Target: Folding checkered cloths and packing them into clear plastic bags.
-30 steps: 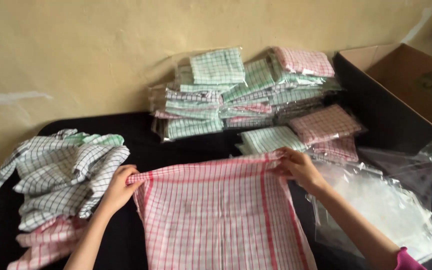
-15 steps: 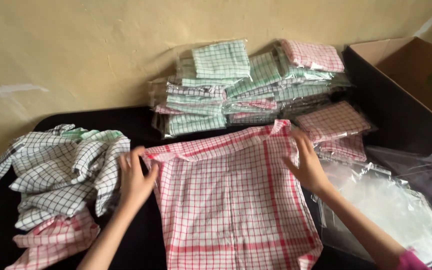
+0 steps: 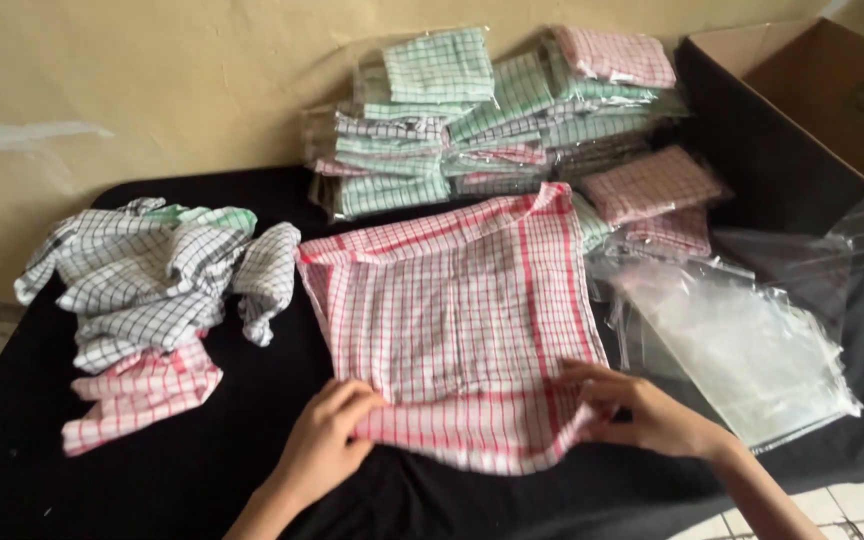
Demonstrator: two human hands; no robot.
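Since a moment ago both hands have come off the far corners of the red-checked cloth (image 3: 457,320) and moved to its near edge, while the cloth itself, which was being pulled out flat, now lies spread on the black desk (image 3: 202,470); the smoothing at the top looks finished and the work has shifted to the bottom hem. At the left lies a loose heap of unfolded checked cloths (image 3: 147,290), untouched. The left hand (image 3: 327,440) is curled, fingers bent over the near left corner of the cloth, pinching its edge. The right hand (image 3: 642,410) is half closed on the near right corner, fingertips tucked into the bunched hem there. Behind the cloth stands the stack of bagged folded cloths (image 3: 497,110), and to the right lie clear plastic bags (image 3: 742,340) beside a cardboard box (image 3: 832,90).
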